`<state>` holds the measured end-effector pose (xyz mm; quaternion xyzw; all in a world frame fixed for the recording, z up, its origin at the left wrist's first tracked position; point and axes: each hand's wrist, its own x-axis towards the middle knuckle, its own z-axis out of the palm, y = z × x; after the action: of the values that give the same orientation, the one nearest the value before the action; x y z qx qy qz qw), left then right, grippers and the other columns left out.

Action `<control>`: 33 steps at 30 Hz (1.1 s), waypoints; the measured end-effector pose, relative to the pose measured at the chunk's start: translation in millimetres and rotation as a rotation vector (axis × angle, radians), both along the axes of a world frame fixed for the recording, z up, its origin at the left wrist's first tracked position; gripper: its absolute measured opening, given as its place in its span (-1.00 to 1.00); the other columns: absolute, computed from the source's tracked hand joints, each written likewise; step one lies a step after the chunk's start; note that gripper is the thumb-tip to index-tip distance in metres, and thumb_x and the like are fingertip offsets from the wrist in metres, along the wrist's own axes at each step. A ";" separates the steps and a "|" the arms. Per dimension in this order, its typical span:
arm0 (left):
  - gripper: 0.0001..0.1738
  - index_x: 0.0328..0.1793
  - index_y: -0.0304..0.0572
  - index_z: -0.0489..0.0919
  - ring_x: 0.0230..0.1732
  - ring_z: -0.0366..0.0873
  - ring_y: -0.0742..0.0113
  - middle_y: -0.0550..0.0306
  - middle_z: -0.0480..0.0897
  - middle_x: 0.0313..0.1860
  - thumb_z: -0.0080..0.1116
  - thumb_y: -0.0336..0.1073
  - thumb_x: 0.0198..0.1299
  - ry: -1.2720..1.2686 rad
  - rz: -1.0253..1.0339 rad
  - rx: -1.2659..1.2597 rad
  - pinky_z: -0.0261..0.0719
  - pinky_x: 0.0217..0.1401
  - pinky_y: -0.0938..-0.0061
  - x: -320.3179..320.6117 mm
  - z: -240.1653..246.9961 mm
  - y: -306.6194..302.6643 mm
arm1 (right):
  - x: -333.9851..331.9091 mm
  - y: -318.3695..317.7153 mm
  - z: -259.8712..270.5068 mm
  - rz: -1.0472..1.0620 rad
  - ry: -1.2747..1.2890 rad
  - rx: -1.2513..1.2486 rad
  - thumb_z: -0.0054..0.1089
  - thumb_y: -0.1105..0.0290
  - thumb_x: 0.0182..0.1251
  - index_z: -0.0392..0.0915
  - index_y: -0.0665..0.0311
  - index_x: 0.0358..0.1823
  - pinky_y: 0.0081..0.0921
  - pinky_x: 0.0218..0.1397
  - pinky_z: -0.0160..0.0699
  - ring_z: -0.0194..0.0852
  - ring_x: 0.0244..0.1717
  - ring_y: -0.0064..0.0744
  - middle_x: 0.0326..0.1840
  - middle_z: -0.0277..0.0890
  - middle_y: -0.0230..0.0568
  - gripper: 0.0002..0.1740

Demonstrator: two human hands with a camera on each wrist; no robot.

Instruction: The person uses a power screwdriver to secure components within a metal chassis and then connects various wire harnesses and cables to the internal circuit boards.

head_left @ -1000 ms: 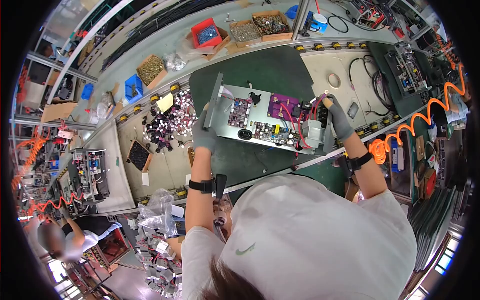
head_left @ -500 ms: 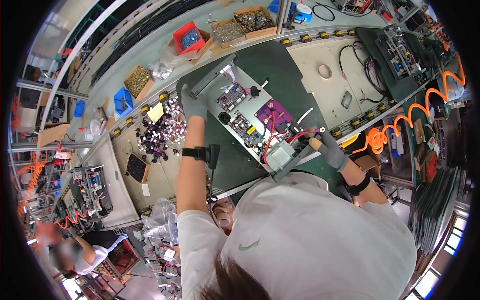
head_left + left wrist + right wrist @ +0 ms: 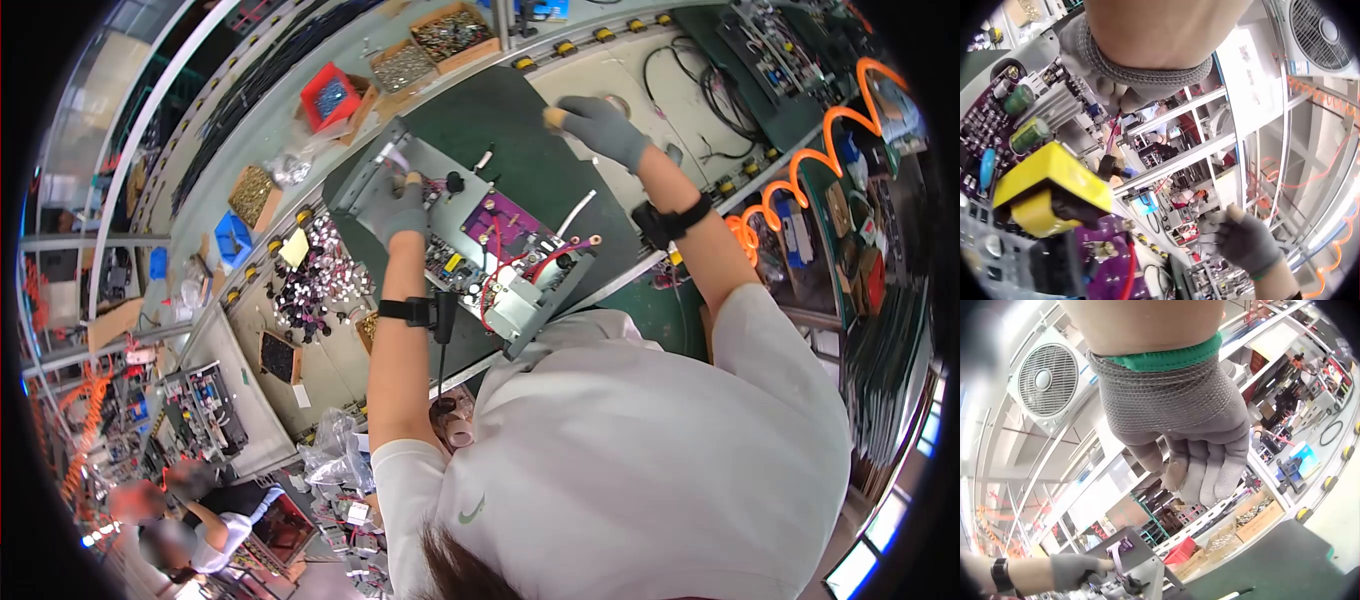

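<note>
Green mat [image 3: 500,115] on a cluttered factory bench, with a metal chassis [image 3: 447,215] lying at an angle across it. Closest to the camera is the person's white shirt [image 3: 640,450], then the chassis, loaded with a purple circuit board [image 3: 510,222] and some red wires [image 3: 487,290]. Left hand [image 3: 398,208] is at the far-left end of it, by a pale ribbon cable [image 3: 1116,556]; can't tell if those fingers are actually clamped on anything, tbh. Right hand [image 3: 605,130] is up past the mat's right side, well apart from the chassis, fingers loosely bent with nothing in them. Left of the mat there's a heap of small connectors [image 3: 318,270]. Farther back: blue bin [image 3: 232,240], red bin [image 3: 312,115], and a big fan [image 3: 1047,380] overhead.
</note>
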<state>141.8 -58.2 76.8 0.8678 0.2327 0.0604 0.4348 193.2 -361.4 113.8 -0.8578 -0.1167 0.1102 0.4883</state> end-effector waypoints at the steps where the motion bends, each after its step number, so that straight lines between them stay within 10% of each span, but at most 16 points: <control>1: -0.65 -0.27 -0.26 0.58 -0.36 0.48 0.39 0.18 0.58 -0.34 0.20 -0.08 0.04 -0.007 -0.021 -0.111 0.41 -0.27 0.48 8.5 -17.5 8.6 | 7.5 7.3 1.4 -0.005 0.063 0.126 -0.05 0.11 0.32 0.54 0.33 -0.21 -0.58 -0.18 0.42 0.45 -0.32 -0.53 -0.34 0.55 -0.28 -0.61; 10: -0.83 -0.22 -0.03 0.43 -0.58 0.38 0.36 0.28 0.34 -0.60 0.05 -0.15 0.21 -0.005 0.047 -1.326 0.35 -0.55 0.50 -13.6 13.9 43.1 | 62.0 58.9 -17.5 0.161 0.265 0.070 0.00 0.14 0.20 0.56 0.29 -0.14 -0.57 -0.16 0.47 0.52 -0.29 -0.51 -0.29 0.58 -0.28 -0.61; 18: -0.79 -0.17 -0.23 0.55 -0.67 0.34 0.62 0.30 0.52 -0.55 0.22 -0.38 0.05 0.009 -0.023 -0.296 0.24 -0.64 0.70 -17.3 0.3 43.4 | 65.2 147.5 -52.7 0.654 -0.130 -0.209 0.02 0.09 0.17 0.51 0.07 0.07 -0.29 0.15 0.33 0.38 0.09 -0.09 0.03 0.43 -0.09 -0.54; 21: -0.65 -0.06 -0.30 0.53 -0.51 0.51 0.32 0.03 0.60 -0.45 0.13 -0.22 0.09 -0.071 0.053 -0.012 0.46 -0.43 0.42 -13.5 -20.3 46.0 | 62.0 170.4 -50.3 0.701 -0.224 -0.312 0.04 0.10 0.15 0.52 0.04 0.04 -0.29 0.18 0.29 0.31 0.13 -0.12 0.10 0.35 -0.13 -0.57; 25: -0.55 0.10 -0.24 0.49 -0.06 0.55 -0.11 -0.30 0.58 -0.12 0.04 -0.15 0.12 -0.009 0.035 0.149 0.45 -0.02 0.28 -11.7 -37.5 47.5 | 63.5 184.1 -73.2 0.673 -0.437 -0.251 0.06 0.10 0.15 0.58 -0.02 -0.06 -0.32 0.14 0.32 0.35 0.04 -0.12 0.08 0.39 -0.21 -0.65; 33: -0.52 0.03 -0.27 0.54 -0.23 0.61 0.13 -0.14 0.63 -0.20 0.31 -0.24 -0.06 -0.047 -0.017 0.016 0.51 -0.14 0.40 -18.2 -5.8 29.8 | 38.9 179.4 -71.4 0.606 -0.251 0.122 0.07 0.30 0.26 0.45 0.20 -0.02 -0.33 0.03 0.38 0.43 -0.10 -0.11 -0.16 0.45 -0.02 -0.72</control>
<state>123.5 -28.4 71.0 0.8717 0.2143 0.0790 0.4336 232.0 -182.0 42.4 -0.7601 -0.4320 0.1367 0.4658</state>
